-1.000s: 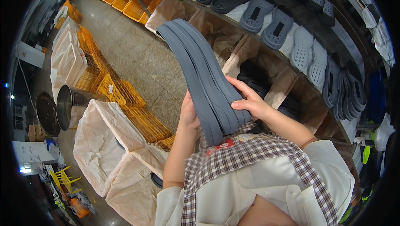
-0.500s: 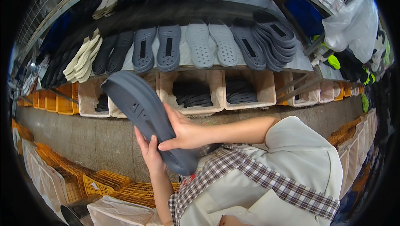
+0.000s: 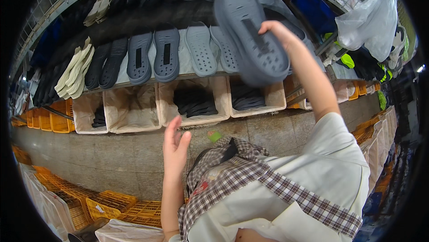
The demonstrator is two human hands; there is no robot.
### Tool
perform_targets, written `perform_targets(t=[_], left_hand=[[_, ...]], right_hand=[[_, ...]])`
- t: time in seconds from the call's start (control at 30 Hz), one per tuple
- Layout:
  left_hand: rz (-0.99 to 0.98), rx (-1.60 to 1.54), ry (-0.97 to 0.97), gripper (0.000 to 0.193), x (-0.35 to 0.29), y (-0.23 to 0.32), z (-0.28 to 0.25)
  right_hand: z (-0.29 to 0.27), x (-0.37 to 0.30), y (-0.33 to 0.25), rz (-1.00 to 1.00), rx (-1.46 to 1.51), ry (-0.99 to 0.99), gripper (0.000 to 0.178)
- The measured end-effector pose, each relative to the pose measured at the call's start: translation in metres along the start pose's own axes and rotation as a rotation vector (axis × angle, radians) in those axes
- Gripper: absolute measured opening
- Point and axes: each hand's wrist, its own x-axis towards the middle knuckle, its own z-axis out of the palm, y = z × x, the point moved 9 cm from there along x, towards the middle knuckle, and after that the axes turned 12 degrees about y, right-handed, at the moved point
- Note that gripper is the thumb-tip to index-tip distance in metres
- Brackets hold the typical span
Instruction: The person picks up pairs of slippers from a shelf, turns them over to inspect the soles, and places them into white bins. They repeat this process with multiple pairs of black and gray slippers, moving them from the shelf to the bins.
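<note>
My right hand (image 3: 275, 31) is raised toward the shelf and grips a stack of grey shoe soles (image 3: 250, 36), tread side facing me. The stack hovers in front of the row of grey and dark soles (image 3: 166, 54) leaning on the shelf (image 3: 147, 81). Lower down, my left hand (image 3: 175, 148) hangs free in front of my chest, fingers apart, holding nothing. It is level with the beige fabric-lined bins (image 3: 187, 103) under the shelf.
Bins below the shelf hold dark soles (image 3: 194, 101). Cream soles (image 3: 76, 70) lean at the shelf's left. Orange and yellow plastic crates (image 3: 107, 206) sit on the floor at lower left. Plastic bags (image 3: 362, 18) hang at upper right.
My right hand has lifted the sole stack from chest height up to the shelf. My left hand has let go of the stack and dropped away.
</note>
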Motion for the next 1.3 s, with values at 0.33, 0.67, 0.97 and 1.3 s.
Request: perform_targets(t=[0.33, 0.67, 0.97, 1.3], left_hand=[[-0.344, -0.141, 0.102, 0.028, -0.023, -0.080, -0.028], [-0.433, -0.129, 0.074, 0.027, -0.019, -0.118, -0.027], [-0.419, -0.053, 0.153, 0.026, 0.014, -0.126, -0.028], [-0.688, -0.058, 0.591, 0.025, -0.023, -0.149, -0.038]], right_hand=[[-0.109, 0.143, 0.039, 0.379, -0.318, 0.270, 0.025], [-0.091, 0.148, -0.026, -0.181, -1.468, 0.314, 0.036], [0.013, 0.277, -0.120, -0.520, -1.089, 0.240, 0.023], [-0.066, 0.562, -0.024, -0.163, -0.018, 0.574, 0.060]])
